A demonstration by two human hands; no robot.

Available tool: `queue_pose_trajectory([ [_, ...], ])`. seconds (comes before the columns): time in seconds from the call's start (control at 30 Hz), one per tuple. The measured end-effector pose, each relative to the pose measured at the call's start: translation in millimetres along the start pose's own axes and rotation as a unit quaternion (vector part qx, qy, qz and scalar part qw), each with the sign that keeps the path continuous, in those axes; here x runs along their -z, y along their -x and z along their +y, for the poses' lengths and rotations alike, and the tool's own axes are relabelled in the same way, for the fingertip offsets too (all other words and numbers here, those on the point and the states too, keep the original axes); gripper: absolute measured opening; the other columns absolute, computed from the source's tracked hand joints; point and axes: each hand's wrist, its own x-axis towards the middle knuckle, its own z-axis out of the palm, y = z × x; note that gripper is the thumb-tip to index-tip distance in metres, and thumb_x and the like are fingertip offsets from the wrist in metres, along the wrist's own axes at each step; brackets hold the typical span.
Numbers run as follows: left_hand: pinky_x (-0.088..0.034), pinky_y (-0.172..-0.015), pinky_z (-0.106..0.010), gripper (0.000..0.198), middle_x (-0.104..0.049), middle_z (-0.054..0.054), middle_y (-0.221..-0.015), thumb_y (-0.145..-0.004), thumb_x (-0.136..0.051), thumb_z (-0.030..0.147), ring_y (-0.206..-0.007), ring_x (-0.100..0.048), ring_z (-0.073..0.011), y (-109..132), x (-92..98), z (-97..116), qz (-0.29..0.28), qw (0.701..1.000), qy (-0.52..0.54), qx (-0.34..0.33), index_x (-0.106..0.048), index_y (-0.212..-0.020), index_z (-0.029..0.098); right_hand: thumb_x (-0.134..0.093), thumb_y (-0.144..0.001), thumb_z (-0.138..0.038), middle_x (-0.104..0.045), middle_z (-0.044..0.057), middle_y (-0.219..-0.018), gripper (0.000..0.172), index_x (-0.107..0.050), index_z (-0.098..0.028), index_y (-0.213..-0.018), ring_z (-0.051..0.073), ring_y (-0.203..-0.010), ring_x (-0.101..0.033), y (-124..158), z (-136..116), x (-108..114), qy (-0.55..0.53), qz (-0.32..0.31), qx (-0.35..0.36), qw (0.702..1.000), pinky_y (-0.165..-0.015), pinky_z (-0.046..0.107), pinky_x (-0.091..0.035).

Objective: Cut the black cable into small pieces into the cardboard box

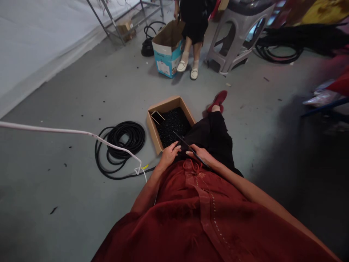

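Observation:
My right hand is closed around a long, thin, dark tool like a narrow blade, its tip pointing forward over the box. My left hand is beside it over my lap, fingers curled in; whatever they hold is too dark to make out. Just ahead, an open cardboard box contains many small black pieces, with a dark, light-edged rectangular object on top. A coil of black hose or cable lies on the floor to the left, and one length of it runs behind my left forearm.
A pale cord crosses the left side in front of the coil. Further ahead, another person's legs are beside a blue and white carton and a grey plastic stool. More black hose lies at the right back.

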Motion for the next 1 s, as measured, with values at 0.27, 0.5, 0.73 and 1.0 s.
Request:
queue_pose_trajectory([
  [0.27,-0.042,-0.061,-0.023,0.042,-0.065,-0.001,-0.076,-0.086,-0.038,0.037,-0.053,-0.050,-0.0100,-3.6,1.3,-4.1,-0.002,1.000,-0.028,0.001,-0.053,-0.119,0.014,-0.038,-0.083,-0.058,-0.061,0.004,-0.073,0.039,-0.050,-0.023,-0.094,0.018,-0.068,-0.058,-7.1,8.8,-4.8,0.069,0.003,-0.015,0.998,-0.057,0.021,-0.032],
  [0.5,-0.040,-0.058,-0.023,0.040,-0.064,-0.002,-0.072,-0.086,-0.037,0.036,-0.054,-0.049,-0.0108,-15.4,-1.5,-13.9,-0.012,0.999,-0.039,-0.001,-0.059,-0.111,0.014,-0.038,-0.083,-0.058,-0.063,0.007,-0.079,0.041,-0.051,-0.022,-0.097,0.019,-0.072,-0.059,-14.4,11.7,-6.4,0.097,-0.011,-0.042,0.994,-0.058,0.022,-0.032],
  [0.73,-0.036,-0.054,-0.022,0.037,-0.061,-0.001,-0.068,-0.085,-0.036,0.035,-0.050,-0.044,-0.0089,-25.3,-8.6,-34.0,-0.041,0.999,-0.014,0.021,-0.062,-0.101,0.014,-0.037,-0.084,-0.057,-0.064,0.009,-0.085,0.043,-0.052,-0.021,-0.101,0.022,-0.078,-0.060,-21.7,14.4,-9.0,0.133,-0.037,-0.074,0.988,-0.058,0.023,-0.033],
  [1.0,-0.035,-0.053,-0.020,0.038,-0.061,-0.001,-0.069,-0.084,-0.036,0.037,-0.051,-0.044,-0.0080,-34.1,-14.0,-50.2,-0.069,0.997,-0.014,0.040,-0.061,-0.099,0.013,-0.035,-0.083,-0.058,-0.064,0.012,-0.091,0.047,-0.052,-0.020,-0.105,0.025,-0.083,-0.061,-26.8,14.5,-9.0,0.163,-0.060,-0.098,0.980,-0.060,0.026,-0.037],
])
